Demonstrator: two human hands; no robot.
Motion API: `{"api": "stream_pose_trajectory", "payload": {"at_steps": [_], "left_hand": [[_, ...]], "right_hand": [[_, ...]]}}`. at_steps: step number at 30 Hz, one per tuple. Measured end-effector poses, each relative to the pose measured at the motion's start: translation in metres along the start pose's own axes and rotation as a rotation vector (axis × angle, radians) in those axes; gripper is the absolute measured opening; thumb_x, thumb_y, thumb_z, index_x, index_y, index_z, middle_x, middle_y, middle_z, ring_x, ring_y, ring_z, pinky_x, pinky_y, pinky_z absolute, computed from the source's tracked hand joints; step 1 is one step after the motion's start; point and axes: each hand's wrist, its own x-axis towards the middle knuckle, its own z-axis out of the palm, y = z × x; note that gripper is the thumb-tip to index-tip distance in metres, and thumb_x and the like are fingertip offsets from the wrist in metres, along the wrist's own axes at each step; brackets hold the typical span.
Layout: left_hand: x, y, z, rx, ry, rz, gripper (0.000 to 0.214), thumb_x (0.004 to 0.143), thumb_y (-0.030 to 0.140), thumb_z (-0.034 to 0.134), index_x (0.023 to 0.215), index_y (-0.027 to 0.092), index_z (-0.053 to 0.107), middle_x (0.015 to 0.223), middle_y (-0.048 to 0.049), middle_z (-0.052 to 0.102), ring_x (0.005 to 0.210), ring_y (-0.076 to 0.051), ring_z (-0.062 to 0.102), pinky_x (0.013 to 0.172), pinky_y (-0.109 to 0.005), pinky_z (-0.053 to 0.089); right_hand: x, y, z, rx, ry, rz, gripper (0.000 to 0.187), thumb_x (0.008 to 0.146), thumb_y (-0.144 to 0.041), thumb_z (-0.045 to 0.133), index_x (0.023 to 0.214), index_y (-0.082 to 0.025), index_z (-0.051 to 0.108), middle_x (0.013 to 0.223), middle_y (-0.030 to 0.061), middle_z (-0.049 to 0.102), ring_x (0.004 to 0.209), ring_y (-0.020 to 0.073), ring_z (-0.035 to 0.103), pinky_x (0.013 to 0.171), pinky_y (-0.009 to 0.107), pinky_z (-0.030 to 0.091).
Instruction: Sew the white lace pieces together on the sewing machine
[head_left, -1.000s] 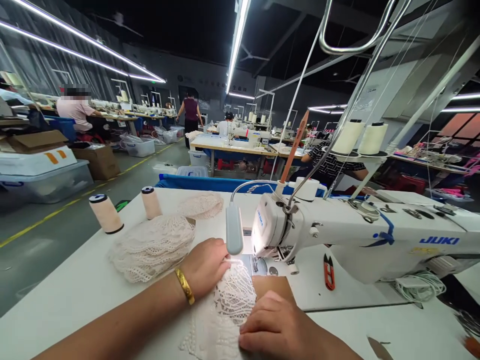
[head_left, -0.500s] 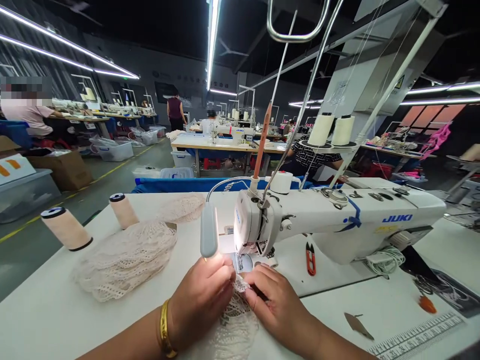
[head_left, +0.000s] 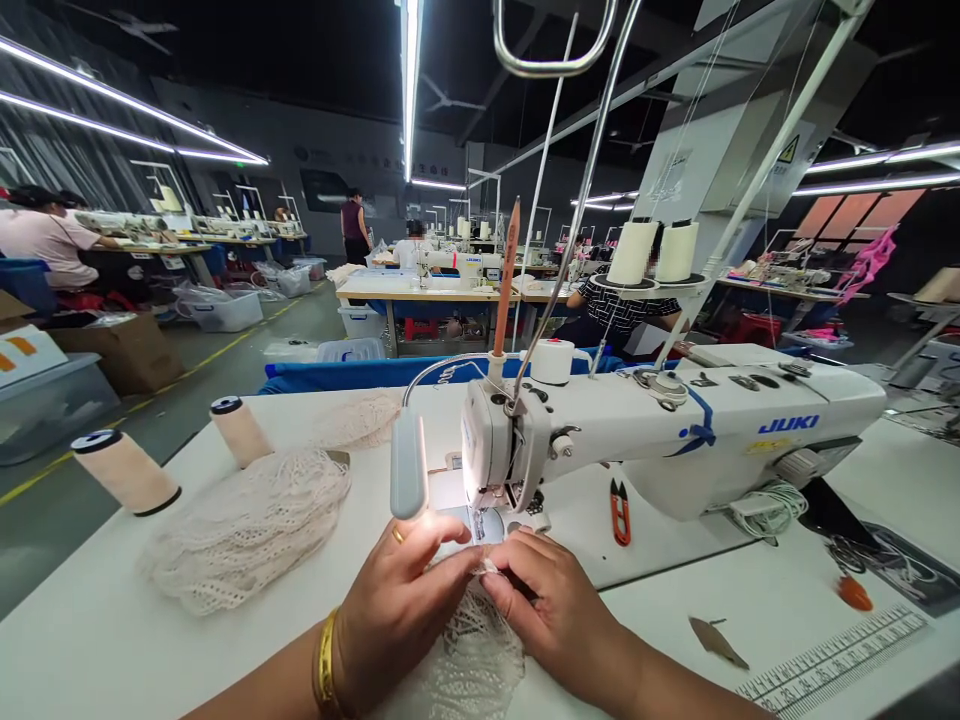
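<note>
Cream lace fabric (head_left: 480, 660) hangs over the table edge side, its upper end pinched between my hands just in front of the sewing machine's needle area (head_left: 482, 525). My left hand (head_left: 409, 605), with a gold bangle and a ring, has its thumb on the lace end, while the index finger is raised apart. My right hand (head_left: 555, 605) holds the same end between thumb and bent fingers. The white sewing machine (head_left: 675, 420) stands behind both hands, with a lit grey lamp (head_left: 407, 465) above my left hand.
A lace pile (head_left: 251, 525) and two peach thread cones (head_left: 126, 472) lie to the left. Red thread snips (head_left: 619, 512) rest on the machine bed. A clear ruler (head_left: 840, 660) and a brown scrap (head_left: 718, 640) are at right. Other people sit or stand farther off.
My left index finger has lifted away from the lace and the thumb has come forward onto its end. The lace end has turned between my hands. The view has shifted slightly.
</note>
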Motion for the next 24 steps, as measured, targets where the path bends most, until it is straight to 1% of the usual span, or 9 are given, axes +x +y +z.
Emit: {"api": "stream_pose_trajectory", "payload": {"at_steps": [4,10,15,20,24], "left_hand": [[-0.0019,-0.0002,0.0003,-0.004,0.001,0.022,0.024,0.106,0.012,0.053,0.116,0.021,0.074,0.103,-0.0079,0.071,0.089,-0.019,0.063,0.081,-0.032,0.052],[-0.0013,0.0013,-0.0017,0.018,-0.006,0.025,0.026,0.109,0.014,0.051,0.112,0.020,0.075,0.101,-0.0066,0.071,0.087,-0.018,0.061,0.081,-0.031,0.051],[0.0010,0.0021,-0.0024,0.010,0.013,0.028,0.024,0.108,0.012,0.051,0.110,0.020,0.074,0.099,-0.0042,0.071,0.084,-0.016,0.058,0.079,-0.029,0.049],[0.0036,0.0032,-0.0015,-0.012,0.031,0.035,0.022,0.106,0.007,0.054,0.102,0.019,0.073,0.096,-0.0020,0.070,0.081,-0.015,0.056,0.079,-0.028,0.046],[0.0036,0.0033,-0.0001,-0.007,0.003,0.029,0.022,0.105,0.006,0.051,0.103,0.018,0.070,0.095,-0.0035,0.069,0.081,-0.016,0.057,0.078,-0.029,0.046]], "right_hand": [[0.0009,-0.0012,0.0000,0.030,0.015,-0.007,0.019,0.108,-0.025,0.050,0.090,-0.024,0.056,0.080,-0.0027,0.059,0.074,0.0160,0.054,0.070,0.028,0.040],[0.0009,-0.0013,-0.0004,0.044,-0.003,0.018,0.019,0.107,-0.025,0.050,0.091,-0.024,0.059,0.082,-0.0019,0.063,0.075,0.0164,0.056,0.071,0.029,0.041],[0.0007,-0.0013,0.0000,0.068,-0.023,0.031,0.019,0.108,-0.024,0.050,0.094,-0.023,0.064,0.086,0.0000,0.068,0.079,0.0175,0.059,0.074,0.030,0.042],[0.0025,-0.0037,-0.0006,0.132,-0.037,0.074,0.018,0.108,-0.026,0.052,0.097,-0.025,0.066,0.088,-0.0013,0.071,0.081,0.0170,0.062,0.077,0.030,0.043],[0.0011,-0.0050,-0.0008,0.135,-0.033,0.091,0.016,0.107,-0.027,0.054,0.094,-0.025,0.063,0.086,-0.0022,0.070,0.080,0.0170,0.062,0.075,0.030,0.043]]}}
